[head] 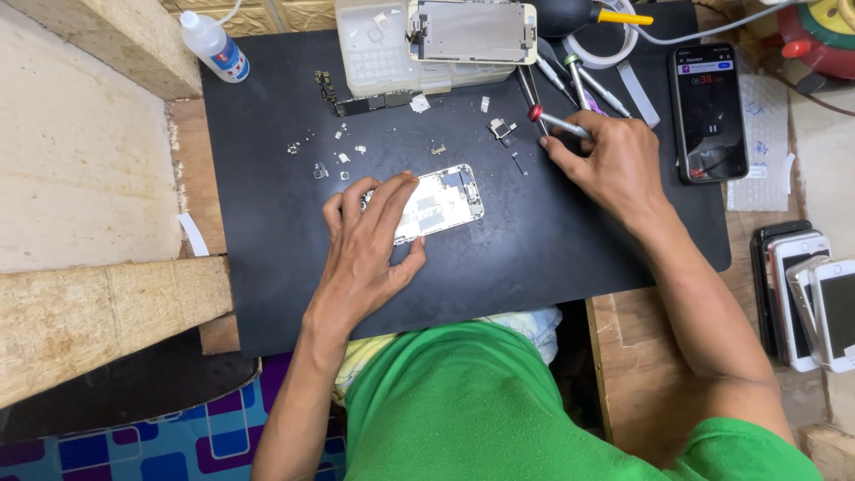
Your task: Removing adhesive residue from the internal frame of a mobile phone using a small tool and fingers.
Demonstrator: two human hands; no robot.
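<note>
Covering most of the surface, a black mat [534, 258] carries an opened phone body [436, 203] at frame centre, pinned flat under the left hand's [370, 245] spread fingers. It looks light, rigid and fragile inside; its edges seem the safest hold. Upper right, the right hand [606, 160] is closed around a slim, red-capped screwdriver [557, 121]. Tiny loose screws [343, 158] would scatter easily.

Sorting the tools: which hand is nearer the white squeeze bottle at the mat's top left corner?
Left. The left hand rests below and right of the white squeeze bottle; the right hand is farther right.
</note>
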